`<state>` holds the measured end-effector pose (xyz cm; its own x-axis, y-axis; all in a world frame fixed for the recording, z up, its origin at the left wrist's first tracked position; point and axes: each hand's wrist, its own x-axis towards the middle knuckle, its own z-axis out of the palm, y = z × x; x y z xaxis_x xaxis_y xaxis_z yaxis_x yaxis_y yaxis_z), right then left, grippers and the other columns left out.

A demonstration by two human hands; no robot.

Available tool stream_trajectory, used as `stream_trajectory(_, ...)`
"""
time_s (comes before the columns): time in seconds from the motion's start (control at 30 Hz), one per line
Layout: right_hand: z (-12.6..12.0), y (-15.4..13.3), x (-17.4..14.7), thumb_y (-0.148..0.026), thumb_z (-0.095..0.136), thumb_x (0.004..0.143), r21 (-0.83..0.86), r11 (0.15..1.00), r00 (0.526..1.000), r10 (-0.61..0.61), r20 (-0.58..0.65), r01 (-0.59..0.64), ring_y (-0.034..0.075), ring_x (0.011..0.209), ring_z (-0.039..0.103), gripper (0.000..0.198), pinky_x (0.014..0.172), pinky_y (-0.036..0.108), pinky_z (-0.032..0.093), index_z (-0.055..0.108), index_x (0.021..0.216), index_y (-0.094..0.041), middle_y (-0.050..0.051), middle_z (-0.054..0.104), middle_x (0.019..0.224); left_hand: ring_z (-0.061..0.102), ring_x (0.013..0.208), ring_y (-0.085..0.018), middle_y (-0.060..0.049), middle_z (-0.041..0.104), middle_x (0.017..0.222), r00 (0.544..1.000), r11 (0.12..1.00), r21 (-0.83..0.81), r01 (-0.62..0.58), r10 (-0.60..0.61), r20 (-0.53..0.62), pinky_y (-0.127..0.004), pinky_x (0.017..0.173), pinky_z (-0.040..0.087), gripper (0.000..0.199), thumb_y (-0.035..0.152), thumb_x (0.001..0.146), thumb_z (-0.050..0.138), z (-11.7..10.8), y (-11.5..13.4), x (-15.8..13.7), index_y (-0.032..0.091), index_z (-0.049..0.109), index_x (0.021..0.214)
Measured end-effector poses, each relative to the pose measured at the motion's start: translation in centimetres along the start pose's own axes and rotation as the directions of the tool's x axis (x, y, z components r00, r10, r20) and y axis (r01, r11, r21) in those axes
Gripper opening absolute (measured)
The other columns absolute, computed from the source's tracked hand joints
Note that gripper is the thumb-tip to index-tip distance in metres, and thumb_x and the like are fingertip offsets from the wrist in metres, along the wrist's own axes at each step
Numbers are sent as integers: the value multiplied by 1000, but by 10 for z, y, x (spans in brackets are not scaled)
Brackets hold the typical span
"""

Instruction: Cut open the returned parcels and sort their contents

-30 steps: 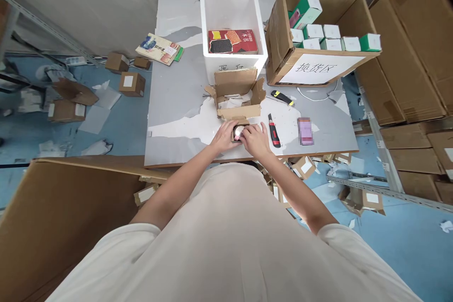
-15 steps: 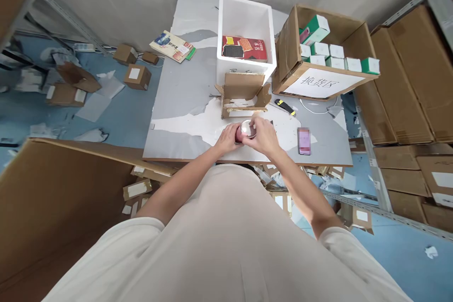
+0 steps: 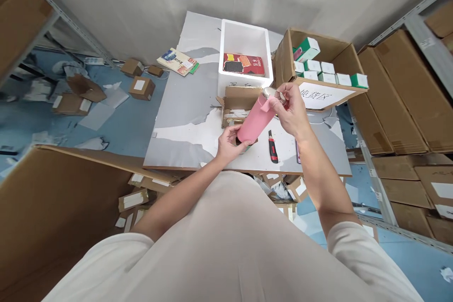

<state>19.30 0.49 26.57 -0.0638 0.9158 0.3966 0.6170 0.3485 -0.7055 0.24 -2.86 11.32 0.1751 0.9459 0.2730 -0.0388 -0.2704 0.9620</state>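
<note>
A pink insulated bottle (image 3: 255,120) with a shiny metal lid is tilted, its top leaning away to the right. My right hand (image 3: 292,108) is closed around its lid end. At the bottle's lower end, my left hand (image 3: 229,145) is closed around a small box (image 3: 247,149), of which only a dark opening and a green side show. The bottle's base is at this opening, and my left fingers partly hide the box. To the right of it lies a red and black utility knife (image 3: 272,147). Just behind the bottle sits an open, torn cardboard box (image 3: 241,96).
A white foam box (image 3: 244,37) holding a red printed box stands at the back. Right of it is a carton (image 3: 285,63) of white and green boxes. Booklets (image 3: 177,61) lie at the left, a phone (image 3: 297,151) near the front edge. A large carton (image 3: 81,198) stands front left.
The bottle has come up and tilted, so its pink side now shows. My right hand has moved up and right with its lid end. The red knife has come into sight.
</note>
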Motion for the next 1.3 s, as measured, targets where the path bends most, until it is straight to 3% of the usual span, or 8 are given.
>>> stream_trajectory(0.13,8,-8,9,-65,62,78,82,996,996,9,94,-17,13,70,46,47,64,29,42,51,101,-25,-1,50,81,62,110,-22,-11,64,115,995,956,-277,97,-88,44,-41,98,50,55,52,73,74,10,14,0,20,55,113)
stream_trajectory(0.33,18,-13,12,-64,59,81,21,995,995,100,-5,-100,12,67,46,42,62,28,37,53,94,-25,-3,48,73,47,128,-32,-17,42,140,998,977,-207,59,-58,11,-44,102,44,110,51,47,90,22,21,-4,24,34,137)
stream_trajectory(0.53,9,2,22,-71,60,76,195,973,989,137,-49,-125,15,74,53,50,65,30,44,56,97,-26,0,53,80,58,106,-23,-10,57,115,986,928,-356,110,-148,-81,-36,89,48,73,44,53,88,16,25,-1,21,49,110)
stream_trajectory(0.77,0,11,16,-71,54,80,574,782,970,193,146,-242,18,74,59,46,62,35,52,51,103,-31,0,58,87,65,88,-24,-11,66,106,903,645,-639,420,-367,225,-34,70,53,68,64,70,69,13,41,-3,17,57,117)
stream_trajectory(0.87,2,14,16,-66,60,80,639,724,965,225,135,-258,17,71,60,42,59,33,53,49,102,-32,-1,58,84,66,88,-24,-12,68,104,893,609,-659,441,-373,253,-33,68,54,66,63,71,69,15,46,-1,15,61,116)
stream_trajectory(1.1,6,24,17,-59,64,81,712,656,962,254,103,-250,14,63,57,36,51,28,50,49,100,-32,-3,56,77,56,121,-30,-13,56,135,908,637,-655,406,-363,209,-40,88,55,62,57,79,66,15,46,-2,21,58,128)
stream_trajectory(1.2,10,29,15,-57,65,81,723,648,959,272,75,-240,14,63,57,36,52,28,51,49,101,-32,-4,57,77,50,127,-32,-12,44,145,929,738,-575,354,-349,124,-42,93,53,73,48,65,82,17,41,-8,24,54,129)
stream_trajectory(1.3,14,31,13,-58,65,80,722,650,958,281,59,-236,15,70,60,38,57,31,53,50,105,-34,-2,60,85,54,123,-27,-11,47,139,929,794,-520,315,-370,-1,-41,94,52,79,36,54,90,18,37,-12,26,51,122)
